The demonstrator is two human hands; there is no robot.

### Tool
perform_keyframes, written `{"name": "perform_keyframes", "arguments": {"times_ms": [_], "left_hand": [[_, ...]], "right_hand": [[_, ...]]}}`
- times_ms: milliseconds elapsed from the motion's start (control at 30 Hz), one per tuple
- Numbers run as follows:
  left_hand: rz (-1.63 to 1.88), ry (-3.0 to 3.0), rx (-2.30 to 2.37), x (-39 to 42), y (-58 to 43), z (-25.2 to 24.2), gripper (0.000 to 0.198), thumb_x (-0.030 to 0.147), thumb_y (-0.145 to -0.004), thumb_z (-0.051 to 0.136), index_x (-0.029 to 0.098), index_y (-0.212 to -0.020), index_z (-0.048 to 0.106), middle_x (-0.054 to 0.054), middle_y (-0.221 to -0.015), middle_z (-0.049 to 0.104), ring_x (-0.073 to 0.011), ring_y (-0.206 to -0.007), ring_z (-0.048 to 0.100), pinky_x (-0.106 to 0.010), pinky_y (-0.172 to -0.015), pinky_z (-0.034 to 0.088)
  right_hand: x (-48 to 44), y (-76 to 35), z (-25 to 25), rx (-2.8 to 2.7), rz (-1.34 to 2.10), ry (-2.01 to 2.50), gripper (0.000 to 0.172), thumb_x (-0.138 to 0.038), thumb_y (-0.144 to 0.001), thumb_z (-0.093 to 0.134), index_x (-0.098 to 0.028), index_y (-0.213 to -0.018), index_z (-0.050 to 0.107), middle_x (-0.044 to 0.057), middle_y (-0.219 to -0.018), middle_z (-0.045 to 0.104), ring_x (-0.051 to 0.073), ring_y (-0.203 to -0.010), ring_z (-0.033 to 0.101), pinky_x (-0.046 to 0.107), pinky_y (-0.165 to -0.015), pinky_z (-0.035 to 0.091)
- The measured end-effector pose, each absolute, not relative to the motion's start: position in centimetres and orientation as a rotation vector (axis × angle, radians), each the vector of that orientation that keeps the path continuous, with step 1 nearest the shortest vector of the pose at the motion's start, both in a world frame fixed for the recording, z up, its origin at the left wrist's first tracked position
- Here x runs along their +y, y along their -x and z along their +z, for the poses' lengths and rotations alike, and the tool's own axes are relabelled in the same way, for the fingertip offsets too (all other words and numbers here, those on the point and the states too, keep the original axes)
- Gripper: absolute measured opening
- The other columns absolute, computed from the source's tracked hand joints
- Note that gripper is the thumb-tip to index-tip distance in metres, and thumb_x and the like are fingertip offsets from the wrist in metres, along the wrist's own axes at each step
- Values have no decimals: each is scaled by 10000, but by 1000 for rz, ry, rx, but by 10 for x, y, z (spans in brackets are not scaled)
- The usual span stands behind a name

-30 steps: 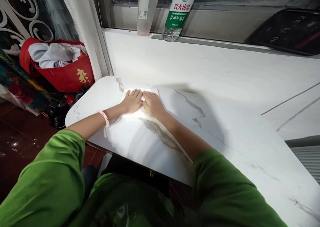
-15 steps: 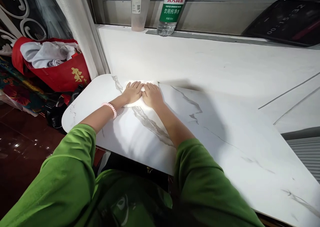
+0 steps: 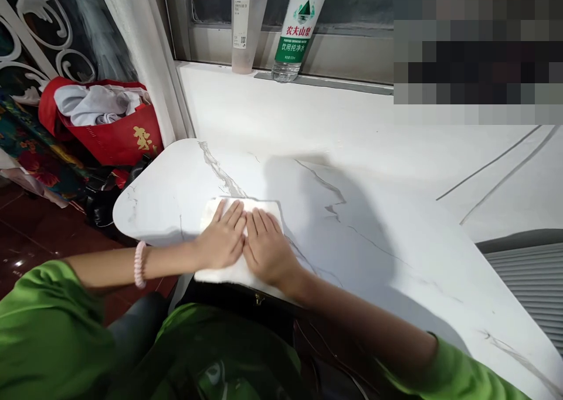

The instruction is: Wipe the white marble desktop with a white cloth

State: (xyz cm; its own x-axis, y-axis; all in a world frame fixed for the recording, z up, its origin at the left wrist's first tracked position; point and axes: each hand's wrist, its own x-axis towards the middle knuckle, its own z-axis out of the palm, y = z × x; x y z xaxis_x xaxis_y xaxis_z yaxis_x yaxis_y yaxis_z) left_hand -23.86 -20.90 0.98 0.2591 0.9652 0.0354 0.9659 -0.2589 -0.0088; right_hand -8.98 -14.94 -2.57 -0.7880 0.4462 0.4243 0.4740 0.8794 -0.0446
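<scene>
A white cloth lies flat at the near edge of the white marbled tabletop. On its left half my left hand rests palm down, fingers stretched forward. My right hand presses flat on the right half, its fingers also extended. The two hands touch or nearly touch along the thumbs and index fingers. Around my left wrist is a pink coiled band.
A plastic water bottle and a frosted clear container stand on the window ledge behind the table. Left of the table, a red bag holds pale fabric. A pixelated block hides the upper right.
Both hands have come back from the table's far edge to its near edge, and the white cloth is under them. The view has shifted slightly.
</scene>
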Motion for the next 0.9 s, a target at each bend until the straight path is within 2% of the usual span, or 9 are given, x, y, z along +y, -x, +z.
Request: {"name": "perform_keyframes", "arguments": {"times_ms": [133, 267, 500, 733, 900], "left_hand": [[-120, 2448, -1885, -243, 226, 9, 538, 251, -976, 306, -55, -1403, 420, -271, -1514, 360, -383, -1465, 222, -584, -1196, 153], [-129, 2470, -1899, -234, 231, 8, 549, 248, -968, 319, -55, -1417, 406, -265, -1520, 355, -367, -1461, 248, -549, -1201, 174], [-116, 2433, -1926, -137, 251, 1, 529, 227, -955, 332, -10, -1423, 397, -226, -1526, 373, -300, -1460, 282, -495, -1195, 191], [-125, 2458, -1915, -24, 252, -3, 483, 187, -973, 317, 15, -1417, 404, -191, -1547, 354, -260, -1451, 305, -447, -1203, 176], [-168, 2444, -1944, 17, 245, -9, 467, 186, -978, 314, 34, -1408, 415, -185, -1541, 369, -256, -1450, 306, -466, -1200, 174]], "right_hand": [[-176, 76, -28, -2605, -29, 586, 565, -208, -905, 338, 109, -1347, 488, 316, -1390, 501, 403, -1346, 410, 588, -1098, 370], [-168, 80, -33, -2585, 12, 626, 572, -210, -898, 330, 85, -1366, 475, 296, -1417, 486, 388, -1383, 377, 596, -1110, 363], [-76, 104, -40, -2596, -12, 764, 564, -209, -892, 334, 28, -1389, 456, 258, -1412, 510, 363, -1336, 443, 579, -1108, 345], [28, 109, -38, -2594, -49, 890, 520, -188, -890, 305, 59, -1295, 519, 273, -1359, 545, 348, -1311, 457, 514, -1102, 342], [67, 103, -37, -2530, 50, 938, 484, -182, -877, 337, -34, -1284, 553, 217, -1347, 578, 334, -1306, 467, 516, -1081, 370]]}}
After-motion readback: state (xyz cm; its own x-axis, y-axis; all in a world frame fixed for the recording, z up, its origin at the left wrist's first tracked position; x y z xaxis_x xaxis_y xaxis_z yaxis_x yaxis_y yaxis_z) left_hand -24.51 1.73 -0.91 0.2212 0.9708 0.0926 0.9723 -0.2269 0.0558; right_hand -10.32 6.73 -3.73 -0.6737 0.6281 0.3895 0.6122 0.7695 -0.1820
